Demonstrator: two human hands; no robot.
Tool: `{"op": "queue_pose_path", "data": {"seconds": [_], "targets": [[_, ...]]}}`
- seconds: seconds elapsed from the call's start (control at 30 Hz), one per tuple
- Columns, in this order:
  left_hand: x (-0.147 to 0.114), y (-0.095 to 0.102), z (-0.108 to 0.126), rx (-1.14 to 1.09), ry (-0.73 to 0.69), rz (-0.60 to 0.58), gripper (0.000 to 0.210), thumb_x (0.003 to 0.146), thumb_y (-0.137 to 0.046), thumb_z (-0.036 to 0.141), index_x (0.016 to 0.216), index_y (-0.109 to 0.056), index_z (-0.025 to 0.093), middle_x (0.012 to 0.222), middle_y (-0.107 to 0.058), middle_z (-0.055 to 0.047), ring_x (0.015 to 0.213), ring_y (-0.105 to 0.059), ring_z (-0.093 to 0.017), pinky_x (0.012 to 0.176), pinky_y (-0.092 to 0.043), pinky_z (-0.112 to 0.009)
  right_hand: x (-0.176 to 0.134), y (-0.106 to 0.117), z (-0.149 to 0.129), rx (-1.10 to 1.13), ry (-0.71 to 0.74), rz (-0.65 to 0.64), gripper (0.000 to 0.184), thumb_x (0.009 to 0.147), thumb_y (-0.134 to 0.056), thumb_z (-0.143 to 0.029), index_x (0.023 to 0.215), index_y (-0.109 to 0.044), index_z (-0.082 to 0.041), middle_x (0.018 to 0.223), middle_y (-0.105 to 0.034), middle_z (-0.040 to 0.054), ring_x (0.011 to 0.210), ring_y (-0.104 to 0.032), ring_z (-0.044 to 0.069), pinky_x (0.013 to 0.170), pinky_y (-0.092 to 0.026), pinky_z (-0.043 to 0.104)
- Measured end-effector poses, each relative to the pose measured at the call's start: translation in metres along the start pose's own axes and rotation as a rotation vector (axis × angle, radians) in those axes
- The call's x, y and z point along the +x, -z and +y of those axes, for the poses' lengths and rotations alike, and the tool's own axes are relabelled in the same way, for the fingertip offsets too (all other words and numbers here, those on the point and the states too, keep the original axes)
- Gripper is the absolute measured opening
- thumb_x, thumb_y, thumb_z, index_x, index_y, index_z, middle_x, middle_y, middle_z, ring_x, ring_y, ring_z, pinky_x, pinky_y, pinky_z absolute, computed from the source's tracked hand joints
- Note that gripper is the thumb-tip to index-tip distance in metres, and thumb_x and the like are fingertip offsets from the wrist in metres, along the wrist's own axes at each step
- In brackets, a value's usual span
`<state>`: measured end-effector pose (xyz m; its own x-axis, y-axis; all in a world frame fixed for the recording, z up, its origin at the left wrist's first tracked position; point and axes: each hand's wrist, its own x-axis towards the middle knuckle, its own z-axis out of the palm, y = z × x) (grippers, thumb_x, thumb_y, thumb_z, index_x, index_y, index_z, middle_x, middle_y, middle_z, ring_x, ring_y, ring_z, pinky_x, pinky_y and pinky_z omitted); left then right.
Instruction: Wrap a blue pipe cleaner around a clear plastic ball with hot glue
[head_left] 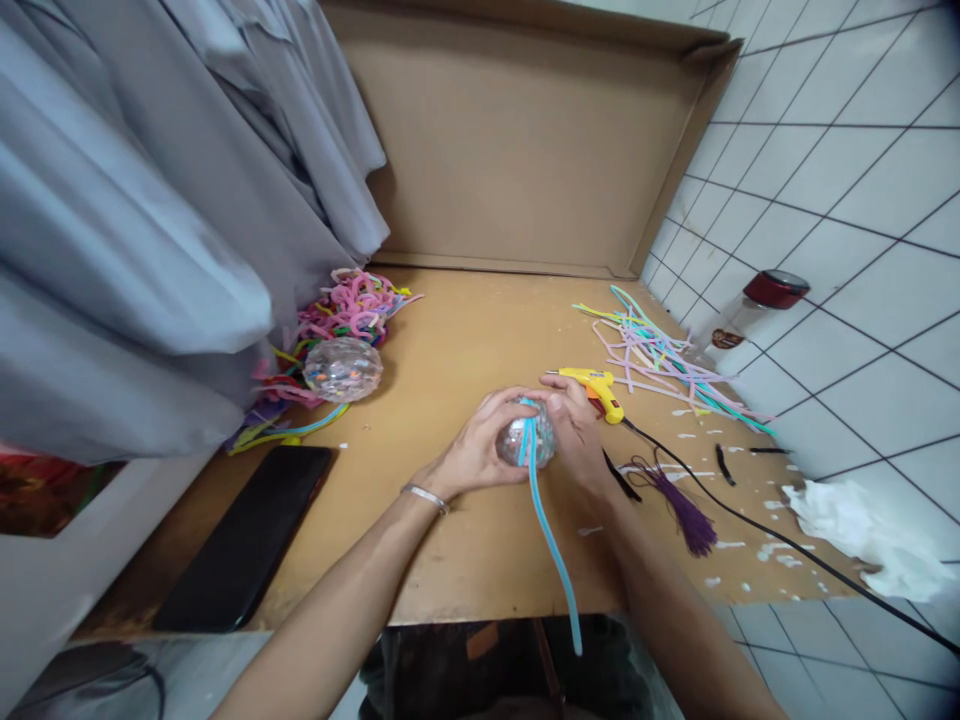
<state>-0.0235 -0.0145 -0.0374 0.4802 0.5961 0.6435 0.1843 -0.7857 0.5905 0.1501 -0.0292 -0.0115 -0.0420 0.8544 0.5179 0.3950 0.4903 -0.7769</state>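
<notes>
Between my two hands is a clear faceted ball (512, 446) above the wooden table. My left hand (484, 440) wraps round its left side, thumb and fingers closed on it. At the ball's right and top, my right hand (576, 430) presses a blue pipe cleaner (551, 540) against it. Light blue strands lie over the front of the ball, and one long end hangs down past the table edge. Just beyond my right hand lies a yellow glue gun (600, 386), its nozzle pointing left.
Left, a second clear ball (343, 369) sits by a heap of coloured pipe cleaners (360, 305), near a black phone (247, 540). Right are loose pipe cleaners (652, 350), a purple tassel (690, 515), a red-lidded jar (750, 310), white tissue (862, 530) and the glue gun's black cord (750, 515).
</notes>
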Motion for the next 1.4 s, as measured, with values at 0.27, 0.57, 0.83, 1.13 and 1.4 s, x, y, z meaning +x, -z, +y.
{"op": "queue_pose_path", "data": {"seconds": [0.27, 0.57, 0.83, 1.13, 1.4], "targets": [[-0.0007, 0.0005, 0.0007, 0.012, 0.03, -0.018, 0.067, 0.065, -0.083, 0.031, 0.125, -0.052, 0.024, 0.138, -0.047, -0.016, 0.128, -0.05, -0.033, 0.103, -0.045, -0.055, 0.0008, 0.0024, -0.0039, 0.049, -0.003, 0.069, 0.047, 0.097, -0.036, -0.051, 0.086, -0.073, -0.025, 0.116, -0.06, 0.008, 0.119, -0.051, 0.024, 0.104, -0.038, 0.044], [-0.0009, 0.0008, 0.0008, 0.003, 0.029, -0.022, 0.067, 0.066, -0.083, 0.031, 0.125, -0.052, 0.025, 0.139, -0.048, -0.015, 0.129, -0.049, -0.033, 0.104, -0.044, -0.055, -0.0017, 0.0026, -0.0036, -0.09, 0.054, 0.106, 0.046, 0.097, -0.035, -0.05, 0.092, -0.074, -0.027, 0.121, -0.058, 0.0076, 0.12, -0.05, 0.025, 0.106, -0.033, 0.05], [-0.0014, 0.0001, -0.002, 0.008, 0.004, 0.0, 0.067, 0.064, -0.084, 0.029, 0.123, -0.052, 0.023, 0.138, -0.048, -0.016, 0.128, -0.05, -0.032, 0.104, -0.045, -0.054, -0.0009, 0.0032, -0.0018, -0.105, 0.059, 0.112, 0.045, 0.098, -0.034, -0.049, 0.095, -0.074, -0.028, 0.121, -0.059, 0.0075, 0.12, -0.05, 0.025, 0.106, -0.033, 0.05], [-0.0008, 0.0008, -0.0001, -0.006, 0.046, -0.004, 0.067, 0.065, -0.084, 0.03, 0.124, -0.053, 0.024, 0.139, -0.048, -0.016, 0.129, -0.05, -0.032, 0.104, -0.045, -0.054, 0.0001, 0.0031, -0.0043, -0.097, 0.053, 0.072, 0.045, 0.097, -0.035, -0.05, 0.092, -0.074, -0.027, 0.118, -0.061, 0.0068, 0.119, -0.051, 0.025, 0.107, -0.033, 0.05], [-0.0009, -0.0005, -0.0014, -0.031, 0.078, 0.024, 0.068, 0.062, -0.084, 0.029, 0.123, -0.053, 0.023, 0.138, -0.049, -0.016, 0.128, -0.05, -0.032, 0.105, -0.044, -0.053, -0.0004, 0.0046, -0.0078, -0.079, 0.076, 0.088, 0.04, 0.098, -0.038, -0.045, 0.097, -0.073, -0.027, 0.114, -0.063, 0.007, 0.117, -0.053, 0.025, 0.103, -0.037, 0.048]]}}
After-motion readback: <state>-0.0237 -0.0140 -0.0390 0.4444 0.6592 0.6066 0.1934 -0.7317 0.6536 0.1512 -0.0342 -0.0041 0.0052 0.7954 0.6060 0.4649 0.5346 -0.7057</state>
